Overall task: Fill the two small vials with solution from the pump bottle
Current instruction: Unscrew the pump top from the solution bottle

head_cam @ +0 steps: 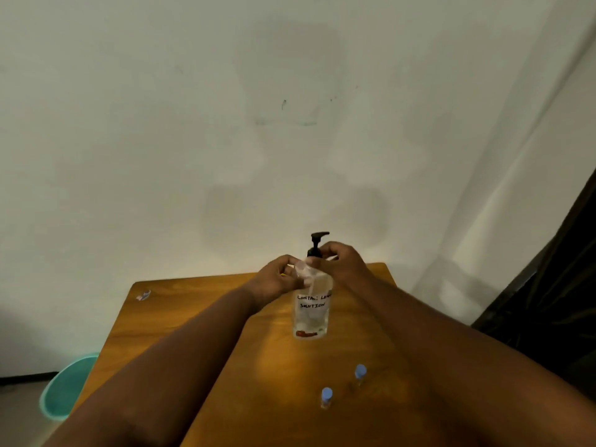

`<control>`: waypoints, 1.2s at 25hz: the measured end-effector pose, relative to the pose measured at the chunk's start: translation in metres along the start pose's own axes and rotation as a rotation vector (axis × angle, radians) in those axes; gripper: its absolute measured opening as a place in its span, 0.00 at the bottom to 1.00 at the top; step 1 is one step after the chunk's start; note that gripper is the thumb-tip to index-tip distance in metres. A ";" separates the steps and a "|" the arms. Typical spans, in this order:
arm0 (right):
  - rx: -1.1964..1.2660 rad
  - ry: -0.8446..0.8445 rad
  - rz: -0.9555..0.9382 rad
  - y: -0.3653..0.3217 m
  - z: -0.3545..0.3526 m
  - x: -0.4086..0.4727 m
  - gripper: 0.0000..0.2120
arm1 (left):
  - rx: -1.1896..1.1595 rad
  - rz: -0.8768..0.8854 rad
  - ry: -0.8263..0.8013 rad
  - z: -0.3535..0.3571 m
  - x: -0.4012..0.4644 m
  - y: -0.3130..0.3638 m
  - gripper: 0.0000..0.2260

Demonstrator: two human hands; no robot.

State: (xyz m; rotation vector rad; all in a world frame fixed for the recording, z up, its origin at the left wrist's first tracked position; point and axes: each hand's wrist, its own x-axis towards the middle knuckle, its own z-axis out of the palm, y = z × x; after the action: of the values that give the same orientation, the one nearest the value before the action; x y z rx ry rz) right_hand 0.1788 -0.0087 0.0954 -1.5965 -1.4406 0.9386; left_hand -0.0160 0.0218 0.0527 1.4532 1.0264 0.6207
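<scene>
Far off to the left of both arms, down on the floor, there's a teal bin; up on the wooden table, well left of the left hand, sits a tiny scrap of something, too blurry to say what it is. The left hand is curled in against the shoulder of the pump bottle, fingers bent around some clear crinkly stuff at the top of the bottle, though I honestly can't tell if it's really gripping it or just touching; the bottle stands upright right between the two hands, clear body, white label with handwriting that reads something like "contact lens solution", black pump head poking up just above the fingers. The right hand is pinched narrow right at the bottle's neck, thumb and fingertips meeting by the black collar. Closer to the body, between the two forearms and well apart from the hands, are the two small vials, both upright with blue caps on; the right one sits just beside the right forearm.
</scene>
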 end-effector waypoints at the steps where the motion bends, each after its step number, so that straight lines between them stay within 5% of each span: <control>1: 0.051 -0.011 -0.048 -0.028 -0.007 -0.002 0.17 | -0.050 0.042 -0.021 -0.011 -0.011 0.025 0.21; 6: 0.412 -0.096 -0.189 -0.149 -0.027 -0.023 0.17 | -0.160 0.223 -0.017 -0.045 -0.062 0.130 0.25; 11: 0.518 -0.165 -0.375 -0.275 -0.035 -0.060 0.11 | -0.071 0.454 0.052 -0.083 -0.135 0.230 0.25; 21: 0.747 -0.299 -0.427 -0.341 -0.044 -0.091 0.10 | -0.040 0.614 0.075 -0.100 -0.174 0.288 0.34; 27: 0.708 -0.084 -0.493 -0.349 -0.035 -0.106 0.08 | -0.016 0.664 0.096 -0.095 -0.183 0.296 0.30; 30: 0.618 -0.090 -0.536 -0.346 -0.031 -0.111 0.18 | 0.005 0.674 0.112 -0.095 -0.184 0.296 0.32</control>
State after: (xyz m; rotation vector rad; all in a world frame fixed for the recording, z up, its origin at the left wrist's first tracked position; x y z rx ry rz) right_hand 0.0500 -0.1009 0.4241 -0.6805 -1.3560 1.0017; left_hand -0.1129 -0.0658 0.3892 1.7890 0.6007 1.1886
